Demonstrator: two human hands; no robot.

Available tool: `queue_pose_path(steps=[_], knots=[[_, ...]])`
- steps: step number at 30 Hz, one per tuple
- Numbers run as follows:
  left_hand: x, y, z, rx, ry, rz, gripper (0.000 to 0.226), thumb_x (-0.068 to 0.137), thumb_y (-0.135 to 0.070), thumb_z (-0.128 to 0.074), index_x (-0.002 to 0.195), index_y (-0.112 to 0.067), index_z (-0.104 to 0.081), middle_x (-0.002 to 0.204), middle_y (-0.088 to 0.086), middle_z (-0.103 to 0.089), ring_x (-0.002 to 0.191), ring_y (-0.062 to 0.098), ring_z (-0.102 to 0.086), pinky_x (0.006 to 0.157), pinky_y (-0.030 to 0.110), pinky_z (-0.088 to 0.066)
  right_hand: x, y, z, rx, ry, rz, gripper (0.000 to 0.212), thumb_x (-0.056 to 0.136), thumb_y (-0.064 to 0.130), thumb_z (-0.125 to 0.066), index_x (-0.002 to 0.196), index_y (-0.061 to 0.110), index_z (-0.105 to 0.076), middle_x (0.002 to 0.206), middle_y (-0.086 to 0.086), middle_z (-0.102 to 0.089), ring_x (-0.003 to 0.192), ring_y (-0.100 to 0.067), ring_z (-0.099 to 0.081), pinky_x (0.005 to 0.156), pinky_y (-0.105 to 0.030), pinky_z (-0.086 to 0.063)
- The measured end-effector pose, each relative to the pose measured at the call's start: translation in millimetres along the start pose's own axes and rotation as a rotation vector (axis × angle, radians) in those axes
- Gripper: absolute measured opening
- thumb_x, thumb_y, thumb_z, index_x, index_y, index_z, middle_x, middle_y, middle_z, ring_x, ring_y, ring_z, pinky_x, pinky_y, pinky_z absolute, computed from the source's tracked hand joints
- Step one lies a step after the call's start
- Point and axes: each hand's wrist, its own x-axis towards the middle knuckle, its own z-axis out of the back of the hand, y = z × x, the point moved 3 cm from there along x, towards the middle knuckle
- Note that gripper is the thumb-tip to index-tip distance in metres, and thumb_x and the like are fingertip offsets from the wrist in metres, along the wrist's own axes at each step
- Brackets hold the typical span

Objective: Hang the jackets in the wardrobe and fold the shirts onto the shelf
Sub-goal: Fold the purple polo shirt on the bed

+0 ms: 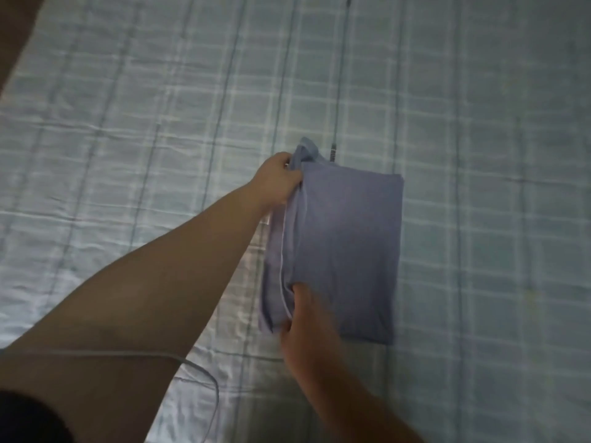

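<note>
A blue-grey shirt lies folded into a tall rectangle on the bed. Its left side is doubled over in layers with a thin white seam showing. My left hand grips the upper left corner of the shirt, near the collar. My right hand holds the lower left edge, fingers tucked into the folded layers. Both arms reach in from the lower left. No jacket, wardrobe or shelf is in view.
The shirt rests on a pale blue checked bedsheet that fills the view. A thin dark cable runs down from the top to the shirt's top edge. A light cord loops across my left arm.
</note>
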Motion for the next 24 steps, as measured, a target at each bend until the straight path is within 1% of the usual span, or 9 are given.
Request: queue_pose_path(steps=[5,9,13,16,19,20,21,23,24], knots=[[8,23,7,-0.028,0.010,0.029,0.011,0.091,-0.017,-0.058,0.101,-0.016,-0.056,0.095,0.004,-0.063,0.095,0.027,-0.064,0.082,0.041,-0.054,2,3,-31,0.026,0.035,-0.031,0.064,0.086,0.013,-0.053,0.146,0.027,-0.036,0.136,0.002,-0.049,0.124,-0.020,-0.051,0.103,-0.034,-0.042],[14,32,10,0.023,0.010,0.008,0.020,0.091,-0.020,-0.058,0.109,-0.012,-0.056,0.106,0.011,-0.065,0.098,0.029,-0.063,0.086,0.044,-0.054,5,8,-35,0.002,0.031,-0.025,0.058,0.088,0.013,-0.055,0.144,0.021,-0.041,0.134,-0.001,-0.050,0.123,-0.021,-0.051,0.100,-0.031,-0.040],[15,39,11,0.068,-0.001,-0.041,0.039,0.094,-0.020,-0.059,0.130,-0.010,-0.046,0.112,0.008,-0.061,0.093,0.020,-0.059,0.067,0.024,-0.048,8,15,-42,0.009,0.059,-0.029,0.052,0.090,0.018,-0.053,0.140,0.026,-0.040,0.133,0.003,-0.048,0.121,-0.020,-0.052,0.098,-0.034,-0.044],[9,46,16,0.089,-0.032,-0.080,0.048,0.093,-0.016,-0.060,0.137,-0.011,-0.041,0.104,0.001,-0.057,0.082,0.011,-0.054,0.055,0.006,-0.037,5,17,-45,-0.021,0.074,-0.042,0.057,0.089,0.020,-0.052,0.143,0.029,-0.035,0.137,0.005,-0.044,0.120,-0.019,-0.052,0.097,-0.036,-0.046],[-3,57,21,0.081,-0.058,-0.101,0.050,0.092,-0.018,-0.063,0.136,-0.012,-0.043,0.103,-0.002,-0.058,0.079,0.005,-0.054,0.057,0.003,-0.038,-3,13,-38,-0.019,0.057,-0.005,0.060,0.082,0.027,-0.046,0.142,0.028,-0.042,0.135,0.005,-0.050,0.119,-0.017,-0.055,0.097,-0.034,-0.046],[-9,60,21,0.090,-0.062,-0.107,0.046,0.091,-0.017,-0.062,0.133,-0.011,-0.046,0.104,0.000,-0.060,0.080,0.006,-0.056,0.061,0.005,-0.041,-5,9,-33,-0.018,0.035,-0.001,0.059,0.080,0.032,-0.040,0.139,0.028,-0.046,0.133,0.005,-0.054,0.117,-0.018,-0.057,0.096,-0.035,-0.048],[-15,64,20,0.131,-0.074,-0.135,0.041,0.089,-0.015,-0.060,0.129,-0.010,-0.051,0.105,0.004,-0.062,0.082,0.010,-0.057,0.067,0.013,-0.048,-6,4,-25,-0.024,-0.007,0.004,0.060,0.078,0.035,-0.035,0.135,0.027,-0.052,0.131,0.003,-0.057,0.114,-0.020,-0.059,0.095,-0.036,-0.049],[-36,67,17,0.270,-0.109,-0.251,0.033,0.081,-0.012,-0.053,0.113,-0.008,-0.060,0.100,0.010,-0.063,0.085,0.020,-0.059,0.078,0.040,-0.053,-4,-12,-8,-0.064,-0.134,0.049,0.055,0.075,0.032,-0.035,0.123,0.021,-0.061,0.120,-0.003,-0.063,0.106,-0.028,-0.062,0.091,-0.037,-0.051],[-51,67,13,0.340,-0.127,-0.341,0.034,0.077,-0.011,-0.049,0.108,-0.005,-0.061,0.100,0.013,-0.063,0.088,0.026,-0.058,0.083,0.046,-0.052,-1,-21,2,-0.098,-0.199,0.081,0.050,0.075,0.027,-0.039,0.117,0.017,-0.063,0.115,-0.006,-0.064,0.103,-0.031,-0.062,0.090,-0.038,-0.051]])
